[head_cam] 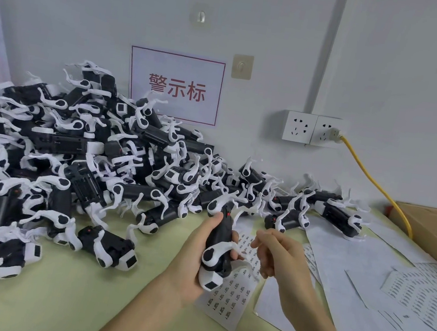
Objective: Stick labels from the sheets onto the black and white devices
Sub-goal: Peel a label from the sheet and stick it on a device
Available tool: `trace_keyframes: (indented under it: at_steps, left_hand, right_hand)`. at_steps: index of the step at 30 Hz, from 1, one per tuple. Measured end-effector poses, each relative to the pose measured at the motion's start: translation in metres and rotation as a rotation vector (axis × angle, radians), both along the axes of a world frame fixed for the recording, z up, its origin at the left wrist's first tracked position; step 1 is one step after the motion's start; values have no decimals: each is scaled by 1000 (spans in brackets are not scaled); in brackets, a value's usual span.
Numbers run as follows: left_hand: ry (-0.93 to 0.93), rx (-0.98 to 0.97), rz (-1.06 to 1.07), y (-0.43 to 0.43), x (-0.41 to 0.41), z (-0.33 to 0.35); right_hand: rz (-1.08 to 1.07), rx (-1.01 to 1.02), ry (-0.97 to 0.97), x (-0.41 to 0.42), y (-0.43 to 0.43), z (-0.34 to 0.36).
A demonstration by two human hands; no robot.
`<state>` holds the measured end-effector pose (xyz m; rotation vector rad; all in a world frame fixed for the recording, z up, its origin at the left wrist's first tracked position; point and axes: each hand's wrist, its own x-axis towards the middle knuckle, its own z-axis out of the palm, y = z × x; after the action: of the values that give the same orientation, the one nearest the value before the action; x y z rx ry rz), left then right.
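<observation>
Closest in, our left hand [192,260] is wrapped round one black and white device [219,238]: thumb up along its black body, fingers curled behind, white end pointing down towards us, held just above the table. Right beside it our right hand [280,258] has its fingers curled in, with thumb and forefinger tips brought together near the device's white arm. Whether a label sits between them is too small for us to tell. Under both hands a label sheet [229,298] lies flat on the pale green table top [80,300], with rows of small printed labels across it. To the right, more sheets [363,284] spread out overlapping. Moving out, a loose device [107,248] lies on the green just left of our hand. Behind it the big pile of devices [73,150] heaps up against the wall, tallest on the left and thinning to the right. At the right edge there's a cardboard box [433,229]; we see only its brown side and flap, and what it holds is hidden. A yellow cable [372,178] climbs from beside the box to a plug in the right-hand one of two white wall sockets [312,129]. Farther back, a white sign [175,86] with a red border and red characters hangs above the pile, and small hooks [201,17] sit higher up.
</observation>
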<state>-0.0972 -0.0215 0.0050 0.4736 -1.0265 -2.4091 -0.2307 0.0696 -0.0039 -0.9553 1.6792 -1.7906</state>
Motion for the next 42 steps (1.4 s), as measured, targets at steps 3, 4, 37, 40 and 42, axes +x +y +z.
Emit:
trace_keyframes:
  at_steps: [3,4,37,40,42]
  left_hand:
    - [-22,-35,-3,-4,0,-3]
    - [-42,-58,-6,-5,1,-4]
    - [-252,-122,-136,9,-19,-7]
    - [-298,-154,-157,11,-23,-1]
    - [-248,-97,-174,14,-19,-1]
  right_hand:
    - [-2,4,3,0,0,1]
    - [-4,7,5,0,0,1]
    - [387,174,94,-26,21,10]
    - [382,174,86,-31,21,9]
    - [345,119,66,-37,21,10]
